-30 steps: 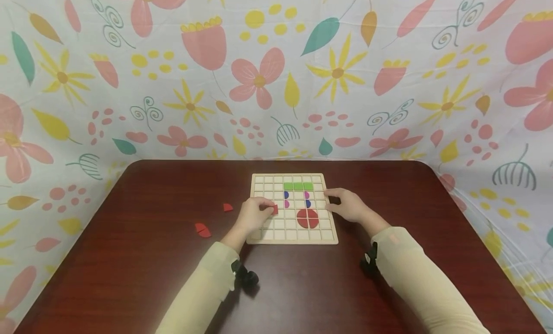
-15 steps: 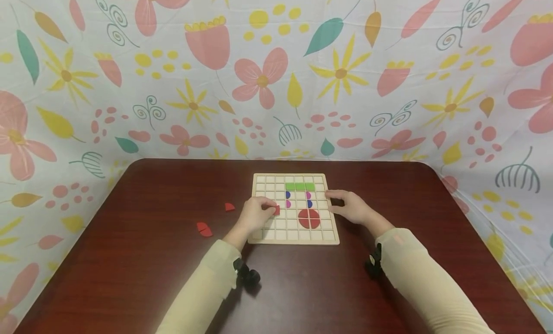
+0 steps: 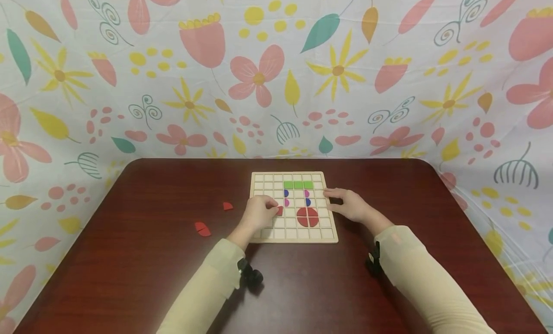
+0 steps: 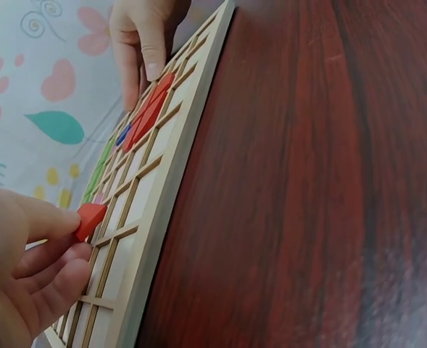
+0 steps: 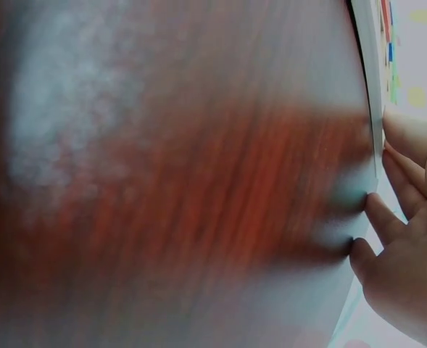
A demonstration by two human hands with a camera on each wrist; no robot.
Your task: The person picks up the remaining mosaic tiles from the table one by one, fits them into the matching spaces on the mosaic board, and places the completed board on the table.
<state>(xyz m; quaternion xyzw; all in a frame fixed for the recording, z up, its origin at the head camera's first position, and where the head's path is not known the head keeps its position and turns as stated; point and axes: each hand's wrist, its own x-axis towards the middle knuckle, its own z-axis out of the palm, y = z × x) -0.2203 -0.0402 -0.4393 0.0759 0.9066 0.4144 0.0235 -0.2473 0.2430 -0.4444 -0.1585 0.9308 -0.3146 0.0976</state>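
My left hand (image 3: 258, 212) pinches a red tile (image 4: 91, 217) between thumb and fingers, close over the left-middle squares of a wooden grid board (image 3: 291, 234). Part of the tile is covered by the fingertips. My right hand (image 3: 351, 205) touches the board's right edge with its thumb and fingers fairly straight, the other fingertips low against the table in the right wrist view. On the board lie a row of green squares (image 3: 298, 184), small blue and pink half-round tiles (image 3: 307, 194), and several red quarter-circle tiles (image 3: 307, 217) forming a disc.
Left of the board, one red quarter-circle tile (image 3: 227, 206) lies on the dark wooden table (image 3: 142, 257). Nearer to me, a pair of red tiles (image 3: 202, 229) lies side by side. A flower-patterned cloth (image 3: 259, 127) hangs behind the table.
My left hand has shifted slightly to the right over the board with the red tile. My right hand stays at the board's right edge.
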